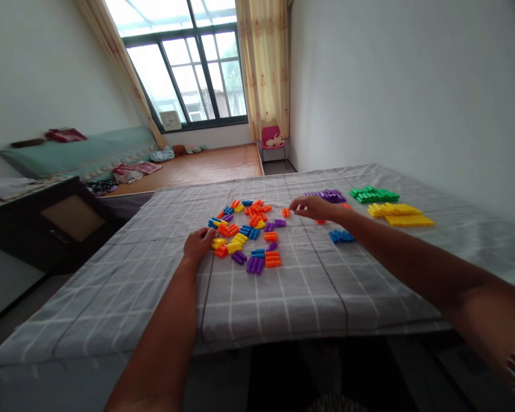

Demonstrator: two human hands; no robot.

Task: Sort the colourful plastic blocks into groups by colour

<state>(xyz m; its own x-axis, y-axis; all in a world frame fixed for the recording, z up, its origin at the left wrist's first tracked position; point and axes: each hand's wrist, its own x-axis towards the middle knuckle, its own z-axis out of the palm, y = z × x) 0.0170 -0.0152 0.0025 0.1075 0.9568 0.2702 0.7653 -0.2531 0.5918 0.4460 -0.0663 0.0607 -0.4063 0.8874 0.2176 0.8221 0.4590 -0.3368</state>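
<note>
Many small orange, blue, yellow and purple plastic pieces lie mixed in a loose pile at the middle of the table. At the pile's left edge rests my left hand, its fingers curled beside blue and yellow pieces; whether it grips one is unclear. My right hand hovers right of the pile, near a small orange pair, thumb and fingers apart with nothing visible between them. Beyond and under my right forearm are purple pieces and a blue group.
Green pieces and yellow pieces are stacked in rows at the right of the checked tablecloth. A dark cabinet stands left of the table. Behind are a bed, a pink chair and a window.
</note>
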